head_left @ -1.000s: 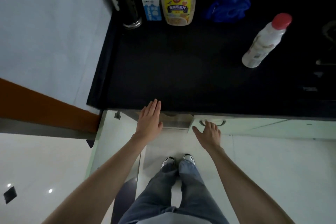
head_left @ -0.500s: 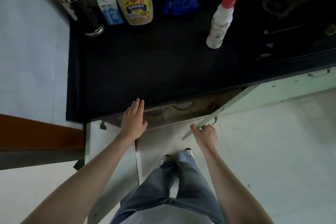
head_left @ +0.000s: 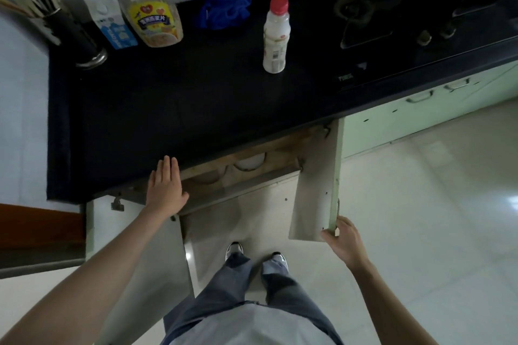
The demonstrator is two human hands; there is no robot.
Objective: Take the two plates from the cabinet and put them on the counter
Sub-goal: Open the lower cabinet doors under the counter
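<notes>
Our right hand (head_left: 343, 241) grips the bottom corner of the right door (head_left: 315, 185), fingers curled round its edge just under the handle, and the door stands swung wide. Our left hand (head_left: 166, 190) is spread flat, fingers together and pointing at the desk (head_left: 168, 109), hovering at its front lip above the left door (head_left: 134, 246); it holds nothing.

The plates (head_left: 249, 162) sit inside the cabinet (head_left: 238, 173), just under the desk's overhang. We see only pale curved rims: one white arc near the middle of the opening, and another duller one to its left, close to our left hand. Whether each arc is a single plate or a stack, we cannot tell. They look smooth and glazed, likely slippery at the rim.

What could go wrong from here, as we judge it: the overhang hides most of the shelf, so a blind reach may catch a rim and knock one plate against its neighbour. Lifting out, a plate could strike the underside of the desk's edge. If we let the right door go, it may swing back onto our arm. On the desk, the bottle (head_left: 276, 36) stands well in from the front, so a landing spot nearer us seems safest.
</notes>
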